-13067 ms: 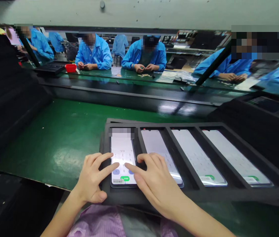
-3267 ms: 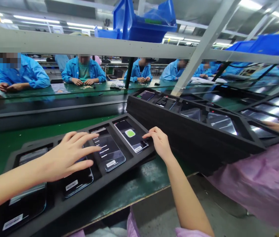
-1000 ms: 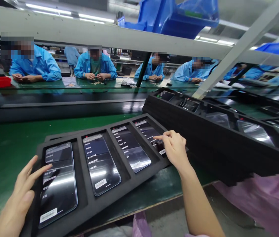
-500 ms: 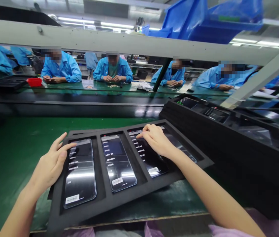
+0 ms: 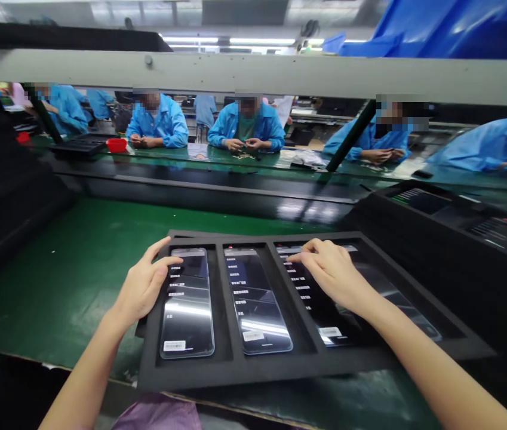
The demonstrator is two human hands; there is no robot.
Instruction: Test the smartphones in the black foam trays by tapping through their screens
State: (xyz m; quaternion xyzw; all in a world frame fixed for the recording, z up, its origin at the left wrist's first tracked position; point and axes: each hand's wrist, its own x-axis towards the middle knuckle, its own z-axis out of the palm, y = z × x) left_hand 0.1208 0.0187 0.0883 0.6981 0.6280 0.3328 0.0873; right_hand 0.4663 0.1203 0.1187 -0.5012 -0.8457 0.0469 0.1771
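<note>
A black foam tray (image 5: 230,371) holds several smartphones in separate slots, their dark screens showing lists of white text. My left hand (image 5: 139,288) is at the tray's left edge, fingers apart, its index fingertip over the upper part of the leftmost phone (image 5: 187,328). Beside that lies a second phone (image 5: 257,298), untouched. My right hand (image 5: 336,275) points its index finger at the upper list of the third phone (image 5: 300,286), with the other fingers curled and nothing held. My right hand and forearm partly cover the rightmost phone (image 5: 399,295). White barcode labels show on three phones.
The tray rests on a green bench (image 5: 87,257), apparently over another black tray. To the right, a stack of black trays (image 5: 472,269) holds more phones. Dark stacked material (image 5: 6,179) stands at left. A shelf beam (image 5: 253,71) crosses above; co-workers in blue sit opposite.
The camera has turned left, so the tray and both hands appear farther right. My left index finger stays over the leftmost phone and my right over the third.
</note>
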